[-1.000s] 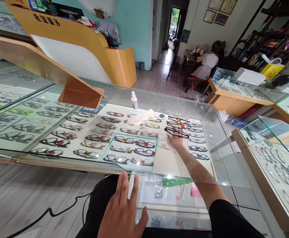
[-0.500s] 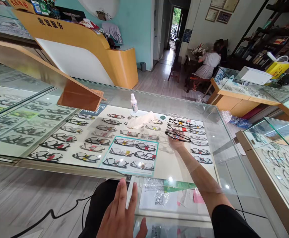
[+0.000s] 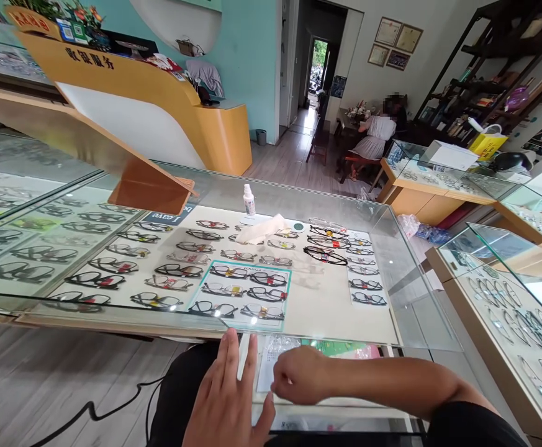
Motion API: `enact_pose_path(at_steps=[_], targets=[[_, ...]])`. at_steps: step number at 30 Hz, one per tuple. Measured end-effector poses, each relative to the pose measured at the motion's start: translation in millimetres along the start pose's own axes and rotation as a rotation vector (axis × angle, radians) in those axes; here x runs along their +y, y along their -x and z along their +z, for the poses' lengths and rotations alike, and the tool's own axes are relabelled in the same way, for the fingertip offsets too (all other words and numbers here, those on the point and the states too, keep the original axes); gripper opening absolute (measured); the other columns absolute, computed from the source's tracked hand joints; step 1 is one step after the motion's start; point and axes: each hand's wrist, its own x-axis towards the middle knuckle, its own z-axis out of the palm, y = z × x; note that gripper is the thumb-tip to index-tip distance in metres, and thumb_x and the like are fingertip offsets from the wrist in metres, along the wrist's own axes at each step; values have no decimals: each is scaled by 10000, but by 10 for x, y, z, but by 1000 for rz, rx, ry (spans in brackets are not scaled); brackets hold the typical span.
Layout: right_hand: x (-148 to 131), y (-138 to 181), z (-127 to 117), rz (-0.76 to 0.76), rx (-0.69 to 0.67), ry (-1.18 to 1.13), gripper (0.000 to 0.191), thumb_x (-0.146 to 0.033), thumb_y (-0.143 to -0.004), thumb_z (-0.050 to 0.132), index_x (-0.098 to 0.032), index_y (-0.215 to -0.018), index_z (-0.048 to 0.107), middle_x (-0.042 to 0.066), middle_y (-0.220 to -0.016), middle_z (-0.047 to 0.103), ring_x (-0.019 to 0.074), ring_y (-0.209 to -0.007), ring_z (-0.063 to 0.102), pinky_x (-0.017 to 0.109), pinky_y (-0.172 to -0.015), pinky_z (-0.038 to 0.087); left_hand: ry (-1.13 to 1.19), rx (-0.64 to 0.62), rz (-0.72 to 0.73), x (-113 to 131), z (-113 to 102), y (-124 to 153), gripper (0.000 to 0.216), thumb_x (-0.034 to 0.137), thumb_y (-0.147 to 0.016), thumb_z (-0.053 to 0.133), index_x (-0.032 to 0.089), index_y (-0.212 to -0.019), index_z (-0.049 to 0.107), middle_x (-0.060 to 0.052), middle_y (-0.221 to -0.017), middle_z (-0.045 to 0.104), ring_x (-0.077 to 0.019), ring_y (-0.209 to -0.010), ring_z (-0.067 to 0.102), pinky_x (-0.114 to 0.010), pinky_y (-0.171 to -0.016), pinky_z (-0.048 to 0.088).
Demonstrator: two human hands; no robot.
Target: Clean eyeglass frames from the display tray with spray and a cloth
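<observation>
My left hand [image 3: 228, 391] is spread with its fingers stretched, at the near edge of the glass display case [image 3: 326, 313]. To its right, my right hand [image 3: 301, 374] is curled closed above the papers [image 3: 266, 366] below that edge; whatever its fingers may hold is hidden. Under the glass lie rows of eyeglasses, with a black pair [image 3: 325, 255] at the front of a small group right of the middle. Several more pairs rest on a teal-bordered card [image 3: 287, 298]. A white spray bottle [image 3: 249, 202] stands at the back, near a beige cloth [image 3: 262, 230].
A wooden stand [image 3: 152, 189] leans over the case at the left. Another glass case [image 3: 498, 292] is at the right. A yellow cashier counter [image 3: 224, 133] stands behind, and a person in light clothes [image 3: 377, 133] sits at a far table. A black cable [image 3: 91, 406] runs across the floor.
My right hand has left the black eyeglasses and drawn back toward me, closing beside my left hand. The glasses stay lying in the case. My left hand has barely moved.
</observation>
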Motion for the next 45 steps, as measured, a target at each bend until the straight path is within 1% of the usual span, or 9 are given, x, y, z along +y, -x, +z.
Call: enact_pose_path(at_steps=[3, 6, 11, 13, 17, 28, 36, 41, 45], targets=[[-284, 435, -472, -115, -212, 106, 403, -481, -1055, 516, -222, -852, 750, 32, -786, 764, 214, -731, 674, 319, -637, 394, 4, -5, -8, 9, 7, 2, 1000, 468, -936, 580, 148, -1780, 149, -242, -1848, 120, -463, -1557, 479, -513, -1106, 478], [-278, 707, -1071, -124, 17, 117, 399, -454, -1078, 531, -226, -813, 722, 16, -785, 756, 172, -702, 626, 316, -635, 340, 11, -4, -1, 12, 22, 12, 1019, 460, -938, 591, 141, -1783, 120, -262, -1841, 129, -483, -1555, 473, -535, -1106, 478], [344, 656, -2043, 188, 665, 304, 351, -296, -1117, 456, -198, -1134, 793, 121, -1244, 781, 255, -1157, 662, 355, -972, 456, 33, 0, -11, -6, 68, 67, 1003, 477, -974, 578, 176, -1791, 80, -255, -1838, 159, -448, -1604, 420, -540, -1157, 451], [657, 517, -2333, 350, 641, 361, 438, -304, -1137, 383, -205, -1279, 786, 119, -1559, 652, 288, -1376, 568, 391, -1150, 409, 31, -21, -26, -13, 101, 84, 1016, 504, -972, 580, 194, -1793, 68, -242, -1841, 164, -436, -1610, 416, -535, -1164, 445], [1065, 217, -2626, 463, 554, 376, 465, -293, -1115, 380, -179, -1195, 824, 125, -1653, 587, 344, -1450, 524, 428, -1171, 424, 11, -9, -61, 0, 150, 87, 1030, 498, -956, 572, 191, -1791, 51, -242, -1837, 182, -433, -1609, 415, -537, -1177, 415], [1050, -7, -2633, 526, 602, 429, 505, -315, -1110, 356, -136, -1246, 808, 200, -1527, 675, 414, -1369, 563, 561, -1155, 446, -7, 25, -62, 10, 111, 83, 998, 484, -955, 593, 187, -1784, 123, -245, -1826, 227, -407, -1601, 442, -504, -1201, 404], [231, 893, -2188, 100, 651, 267, 557, -456, -1160, 333, -201, -1525, 668, 88, -1645, 594, 324, -1517, 510, 515, -1282, 396, 34, 5, -72, 35, 91, 80, 892, 495, -970, 588, 141, -1741, 312, -265, -1821, 218, -430, -1630, 391, -536, -1202, 425], [-438, 1668, -1682, -47, 233, -36, 639, -670, -1129, 348, -344, -1642, 544, 17, -1717, 508, 274, -1595, 470, 481, -1312, 407, 50, -45, -96, 52, 68, 57, 844, 482, -967, 588, 133, -1711, 392, -258, -1818, 235, -443, -1637, 374, -545, -1204, 433], [-513, 1843, -1180, -24, -12, -172, 657, -676, -1108, 428, -288, -1612, 596, 94, -1667, 565, 291, -1601, 466, 459, -1290, 435, 39, -71, -95, 55, 59, 41, 828, 469, -974, 576, 114, -1703, 406, -275, -1815, 223, -472, -1625, 384, -566, -1195, 441]])
